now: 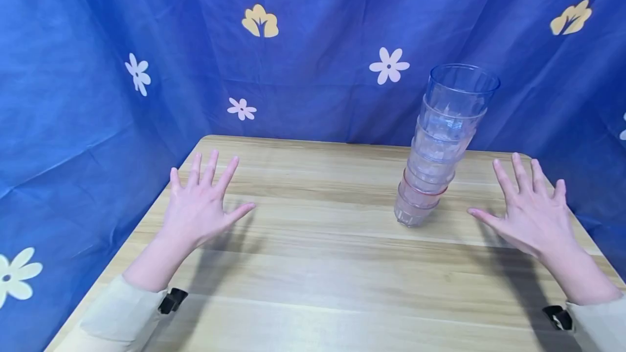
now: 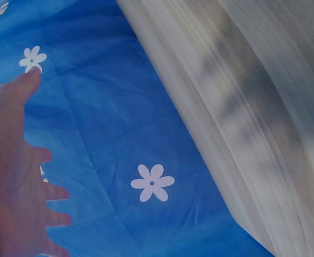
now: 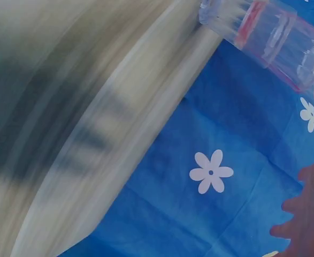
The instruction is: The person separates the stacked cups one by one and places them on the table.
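Observation:
A tall stack of nested clear cups (image 1: pixel 435 156) stands on the table, right of the middle in the head view. The top cup has a blue rim, and a red rim shows near the bottom. My left hand (image 1: pixel 198 202) is held above the left side of the table, fingers spread, touching nothing. To the right of the stack, my right hand (image 1: pixel 535 213) is likewise spread and apart from the cups. Part of the stack (image 3: pixel 269 40) appears at the top right of the right wrist view. In the left wrist view, only the left hand (image 2: pixel 12 176) shows, with no cup near it.
A light wood-grain table (image 1: pixel 313 276) fills the lower part of the head view. Behind it and along both sides hangs a blue curtain (image 1: pixel 313 80) with white flowers and yellow tree shapes. Black wrist straps (image 1: pixel 172 300) sit at the pale sleeves (image 1: pixel 119 308).

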A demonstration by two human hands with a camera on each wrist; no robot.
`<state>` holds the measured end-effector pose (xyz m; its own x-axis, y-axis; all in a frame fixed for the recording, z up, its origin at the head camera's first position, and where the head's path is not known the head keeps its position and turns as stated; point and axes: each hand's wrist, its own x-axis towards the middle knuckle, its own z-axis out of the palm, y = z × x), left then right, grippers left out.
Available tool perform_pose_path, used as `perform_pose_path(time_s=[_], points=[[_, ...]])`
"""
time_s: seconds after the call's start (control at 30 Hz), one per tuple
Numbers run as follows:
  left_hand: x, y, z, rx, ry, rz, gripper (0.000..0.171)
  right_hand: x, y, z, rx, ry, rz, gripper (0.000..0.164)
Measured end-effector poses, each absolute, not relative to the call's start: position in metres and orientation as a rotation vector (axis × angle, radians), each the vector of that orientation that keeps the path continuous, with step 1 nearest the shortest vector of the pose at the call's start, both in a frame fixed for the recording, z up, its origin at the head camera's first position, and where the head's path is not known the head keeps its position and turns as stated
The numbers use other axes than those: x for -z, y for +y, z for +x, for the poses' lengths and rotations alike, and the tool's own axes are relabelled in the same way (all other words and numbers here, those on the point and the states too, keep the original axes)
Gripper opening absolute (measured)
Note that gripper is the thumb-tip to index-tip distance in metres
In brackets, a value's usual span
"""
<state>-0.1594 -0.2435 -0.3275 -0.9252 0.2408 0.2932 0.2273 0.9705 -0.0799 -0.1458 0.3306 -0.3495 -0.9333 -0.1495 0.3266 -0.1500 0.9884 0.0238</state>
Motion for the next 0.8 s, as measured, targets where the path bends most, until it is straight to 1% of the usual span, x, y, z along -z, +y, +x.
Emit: perform_pose_path(time_s=[0.27,0.53,0.8], points=[[0.329,-0.243,-0.159,-0.024,-2.8,-0.343,0.098,0.354,0.319,-0.145,-0.205,-2.876,0.258,0.106],[0.341,-0.236,-0.16,0.077,-2.825,-0.341,0.099,0.374,0.297,-0.147,-0.612,-2.836,0.414,0.1],[0.341,-0.218,-0.168,0.223,-2.832,-0.345,0.098,0.394,0.281,-0.156,-1.032,-2.758,0.439,0.104]])
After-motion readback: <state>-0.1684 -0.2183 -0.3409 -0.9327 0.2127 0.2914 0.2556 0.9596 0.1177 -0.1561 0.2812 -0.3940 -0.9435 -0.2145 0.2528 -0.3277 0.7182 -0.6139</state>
